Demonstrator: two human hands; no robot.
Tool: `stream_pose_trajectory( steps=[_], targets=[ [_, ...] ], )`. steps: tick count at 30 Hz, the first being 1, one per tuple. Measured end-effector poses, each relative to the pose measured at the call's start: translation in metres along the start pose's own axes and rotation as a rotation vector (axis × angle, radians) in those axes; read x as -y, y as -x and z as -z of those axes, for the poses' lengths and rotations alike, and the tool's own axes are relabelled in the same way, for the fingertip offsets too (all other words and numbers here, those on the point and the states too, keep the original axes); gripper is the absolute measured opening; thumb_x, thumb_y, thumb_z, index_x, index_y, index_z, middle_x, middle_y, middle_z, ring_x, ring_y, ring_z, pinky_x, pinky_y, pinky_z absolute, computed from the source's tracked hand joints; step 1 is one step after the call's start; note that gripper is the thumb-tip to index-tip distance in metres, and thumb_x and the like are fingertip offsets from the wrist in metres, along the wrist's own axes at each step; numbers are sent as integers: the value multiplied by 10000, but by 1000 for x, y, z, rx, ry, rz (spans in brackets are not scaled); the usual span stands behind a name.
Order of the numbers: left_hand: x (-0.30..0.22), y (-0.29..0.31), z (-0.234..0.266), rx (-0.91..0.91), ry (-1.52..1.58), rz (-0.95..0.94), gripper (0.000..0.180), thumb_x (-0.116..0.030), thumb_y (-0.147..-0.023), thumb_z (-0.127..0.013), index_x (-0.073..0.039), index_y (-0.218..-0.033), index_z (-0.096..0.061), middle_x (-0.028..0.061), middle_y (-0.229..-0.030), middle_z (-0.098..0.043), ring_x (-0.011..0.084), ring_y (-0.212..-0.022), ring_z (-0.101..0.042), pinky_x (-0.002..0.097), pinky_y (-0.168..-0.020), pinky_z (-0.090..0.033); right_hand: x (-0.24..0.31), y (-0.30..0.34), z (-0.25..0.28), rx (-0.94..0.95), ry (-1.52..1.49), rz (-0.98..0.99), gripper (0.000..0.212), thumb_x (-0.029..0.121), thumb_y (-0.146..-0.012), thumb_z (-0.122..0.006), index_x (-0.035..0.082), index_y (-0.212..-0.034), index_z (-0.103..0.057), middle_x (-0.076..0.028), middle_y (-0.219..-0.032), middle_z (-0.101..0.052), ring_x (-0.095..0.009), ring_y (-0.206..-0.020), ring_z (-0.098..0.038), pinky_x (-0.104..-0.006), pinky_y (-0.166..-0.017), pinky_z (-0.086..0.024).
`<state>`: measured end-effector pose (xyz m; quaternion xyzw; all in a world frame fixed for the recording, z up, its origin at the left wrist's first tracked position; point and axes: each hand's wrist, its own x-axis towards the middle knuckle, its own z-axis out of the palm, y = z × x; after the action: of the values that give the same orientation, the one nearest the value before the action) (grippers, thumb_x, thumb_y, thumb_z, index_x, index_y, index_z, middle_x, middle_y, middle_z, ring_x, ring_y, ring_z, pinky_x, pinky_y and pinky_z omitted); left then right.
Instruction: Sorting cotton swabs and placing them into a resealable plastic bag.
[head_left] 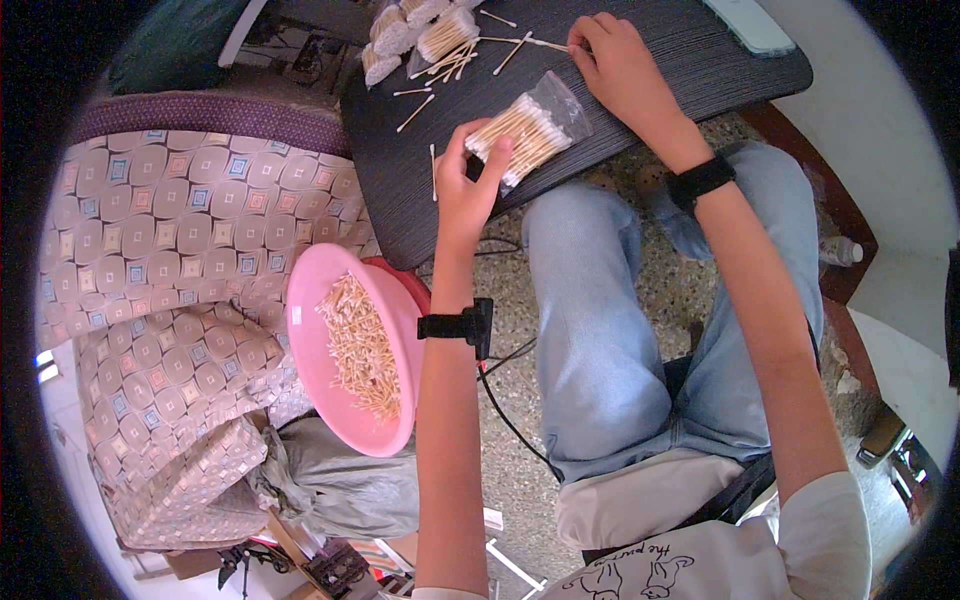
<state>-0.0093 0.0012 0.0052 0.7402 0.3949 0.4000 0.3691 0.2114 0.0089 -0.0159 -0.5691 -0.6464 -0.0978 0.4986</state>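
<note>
Speckled flooring [505, 400] shows beneath the seated person's denim-clad legs [600, 340]. At near left, a pink basin [310, 345] holds a heap of cotton swabs [365, 345]. Beyond it, at the near edge of a black table [395, 215], the left hand [467, 190] holds a clear bag of swabs [530, 135], thumb across the front and fingers behind. Farther off, the right hand [620, 65] has thumb and fingertips drawn close, apparently pinching one swab [550, 44] by its end. Good practice would be light thumb pressure, so that the bagged shafts stay parallel, and a mid-shaft pinch that spares the cotton. At far left lie further filled bags [447, 35]. Counts: one basin; two hands, each wrist with one black band [450, 326]; one bag in hand; about four bags behind; at least six loose swabs [415, 113] on the table; heaped and bagged swabs too many to count.
</note>
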Motion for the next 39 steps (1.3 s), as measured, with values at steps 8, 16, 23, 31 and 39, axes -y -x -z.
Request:
stream_pose_trajectory(
  steps=[8,16,23,31,39],
  targets=[
    [-1,2,1,2,-10,19,263,-191,-834,-646,24,-975,-587,59,-806,-644,82,-732,-584,224,-675,-458,5,3,19,38,-5,16,97,99,-819,-565,35,-882,-529,-127,-779,-585,-315,-759,-546,-392,-693,-447],
    [-4,1,-1,-4,-15,23,271,-212,-835,-649,21,-963,-592,58,-799,-642,80,-723,-578,231,-668,-461,12,9,46,374,-191,-218,139,135,-841,-518,37,-925,-571,-168,-769,-604,-343,-715,-597,-408,-644,-472],
    [-6,1,-1,-5,12,36,276,-218,-834,-649,19,-963,-593,57,-802,-638,79,-734,-574,226,-677,-456,15,12,60,477,-401,-223,114,122,-827,-523,22,-873,-552,-174,-745,-588,-328,-661,-580,-374,-602,-447],
    [-3,0,-1,-4,40,65,261,-203,-833,-647,17,-962,-594,52,-797,-634,74,-731,-567,223,-666,-450,10,11,70,618,-431,-265,104,121,-814,-547,26,-854,-558,-136,-680,-584,-232,-603,-570,-337,-566,-441],
    [-2,0,-1,-9,36,64,246,-193,-828,-649,12,-953,-598,51,-785,-635,75,-716,-567,224,-657,-448,1,10,74,599,-590,-236,95,114,-814,-554,29,-855,-564,-88,-645,-576,-168,-592,-557,-312,-561,-445]
  ],
)
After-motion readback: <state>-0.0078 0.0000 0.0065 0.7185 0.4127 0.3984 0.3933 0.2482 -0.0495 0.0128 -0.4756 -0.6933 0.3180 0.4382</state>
